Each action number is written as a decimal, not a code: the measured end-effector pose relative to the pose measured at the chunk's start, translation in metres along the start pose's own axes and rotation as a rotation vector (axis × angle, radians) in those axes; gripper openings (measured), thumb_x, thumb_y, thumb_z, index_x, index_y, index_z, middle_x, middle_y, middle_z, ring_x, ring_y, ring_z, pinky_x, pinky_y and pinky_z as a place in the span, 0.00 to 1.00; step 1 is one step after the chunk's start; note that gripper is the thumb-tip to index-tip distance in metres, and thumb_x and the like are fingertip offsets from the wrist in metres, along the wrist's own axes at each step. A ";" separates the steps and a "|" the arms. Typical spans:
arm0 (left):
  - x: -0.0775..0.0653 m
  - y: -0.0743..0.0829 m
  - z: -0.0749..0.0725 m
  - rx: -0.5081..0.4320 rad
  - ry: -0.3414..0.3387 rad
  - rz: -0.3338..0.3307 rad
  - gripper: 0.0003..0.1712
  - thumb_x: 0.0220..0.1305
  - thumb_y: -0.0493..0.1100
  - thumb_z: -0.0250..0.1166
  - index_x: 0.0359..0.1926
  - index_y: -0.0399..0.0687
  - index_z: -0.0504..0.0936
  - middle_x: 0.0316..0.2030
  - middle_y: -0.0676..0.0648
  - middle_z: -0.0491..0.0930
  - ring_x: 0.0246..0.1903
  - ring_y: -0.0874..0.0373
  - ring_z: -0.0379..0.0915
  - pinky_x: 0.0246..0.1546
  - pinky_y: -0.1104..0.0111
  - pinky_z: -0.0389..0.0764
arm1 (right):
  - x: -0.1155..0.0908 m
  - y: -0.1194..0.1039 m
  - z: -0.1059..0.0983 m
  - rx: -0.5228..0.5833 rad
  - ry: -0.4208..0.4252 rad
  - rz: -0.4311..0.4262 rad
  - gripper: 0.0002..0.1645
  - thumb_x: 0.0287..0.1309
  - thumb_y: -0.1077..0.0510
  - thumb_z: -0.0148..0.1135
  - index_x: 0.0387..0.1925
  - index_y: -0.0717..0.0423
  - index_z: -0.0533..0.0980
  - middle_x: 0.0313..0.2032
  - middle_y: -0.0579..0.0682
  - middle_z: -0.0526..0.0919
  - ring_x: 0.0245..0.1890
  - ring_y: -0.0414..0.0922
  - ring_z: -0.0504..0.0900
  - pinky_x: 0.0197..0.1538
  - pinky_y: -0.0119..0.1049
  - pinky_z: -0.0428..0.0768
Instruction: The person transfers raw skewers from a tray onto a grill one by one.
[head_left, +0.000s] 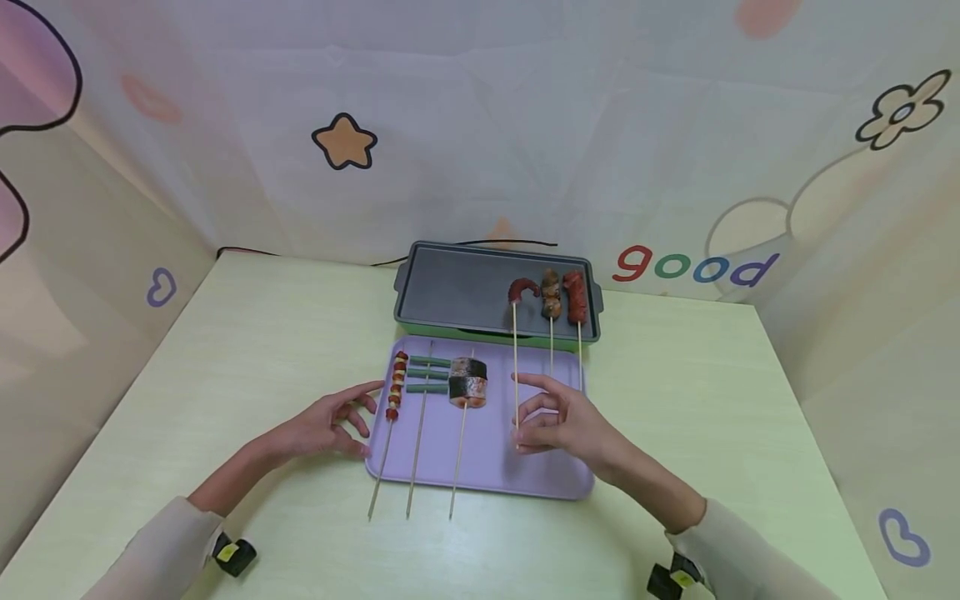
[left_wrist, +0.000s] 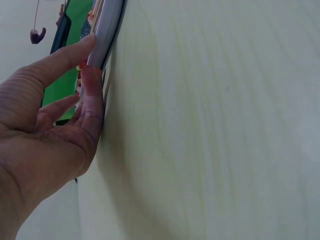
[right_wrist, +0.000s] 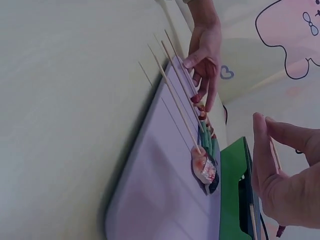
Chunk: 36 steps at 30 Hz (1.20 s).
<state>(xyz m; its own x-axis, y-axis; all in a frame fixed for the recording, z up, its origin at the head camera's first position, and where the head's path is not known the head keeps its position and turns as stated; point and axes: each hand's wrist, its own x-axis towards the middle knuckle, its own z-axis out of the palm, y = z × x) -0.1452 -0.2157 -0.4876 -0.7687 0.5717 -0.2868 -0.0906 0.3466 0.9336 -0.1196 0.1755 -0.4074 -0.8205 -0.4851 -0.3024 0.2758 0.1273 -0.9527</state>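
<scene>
My right hand [head_left: 558,421] pinches the stick of a skewer tipped with a dark red, hook-shaped piece [head_left: 522,289]. This piece overlaps the grill plate's front right part in the head view. My left hand [head_left: 330,421] rests its fingertips at the left rim of the lilac tray [head_left: 517,475], thumb and forefinger spread along it. On the tray lie a skewer of red and yellow pieces [head_left: 396,387], a skewer of green sticks [head_left: 427,375] and a skewer with dark-wrapped rolls [head_left: 467,383]. Their bare sticks jut past the tray's front edge.
Behind the tray stands a grey grill plate [head_left: 465,283] with a green base [head_left: 480,333]. A brown chunk skewer [head_left: 551,296] and a red sausage skewer [head_left: 576,298] lie on its right end, sticks toward me. A printed cloth [head_left: 480,125] backs the table [head_left: 675,400].
</scene>
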 end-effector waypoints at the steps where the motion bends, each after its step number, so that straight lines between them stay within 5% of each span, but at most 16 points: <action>1: 0.000 0.000 0.000 -0.002 0.001 0.000 0.55 0.58 0.32 0.74 0.80 0.40 0.52 0.61 0.31 0.64 0.47 0.50 0.75 0.41 0.74 0.83 | 0.002 -0.002 -0.002 -0.002 0.002 0.007 0.48 0.60 0.72 0.66 0.78 0.62 0.55 0.40 0.48 0.80 0.35 0.41 0.88 0.46 0.43 0.88; 14: 0.001 -0.002 0.000 -0.001 0.005 0.012 0.55 0.57 0.31 0.74 0.79 0.38 0.52 0.60 0.31 0.65 0.46 0.53 0.76 0.41 0.73 0.83 | 0.029 -0.023 -0.019 -0.065 0.050 0.054 0.49 0.60 0.74 0.65 0.78 0.61 0.54 0.38 0.48 0.80 0.33 0.41 0.88 0.48 0.46 0.87; 36: 0.001 -0.002 0.001 0.008 0.013 0.015 0.55 0.57 0.32 0.74 0.80 0.39 0.53 0.61 0.31 0.65 0.45 0.55 0.76 0.41 0.73 0.83 | 0.055 -0.027 -0.036 -0.135 0.070 0.131 0.47 0.60 0.73 0.65 0.77 0.62 0.57 0.36 0.48 0.80 0.33 0.40 0.89 0.53 0.50 0.85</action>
<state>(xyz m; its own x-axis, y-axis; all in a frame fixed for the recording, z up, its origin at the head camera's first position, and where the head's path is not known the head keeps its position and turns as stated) -0.1449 -0.2156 -0.4898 -0.7784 0.5667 -0.2703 -0.0744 0.3442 0.9359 -0.1902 0.1766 -0.3996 -0.8162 -0.3963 -0.4204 0.3164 0.3023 -0.8992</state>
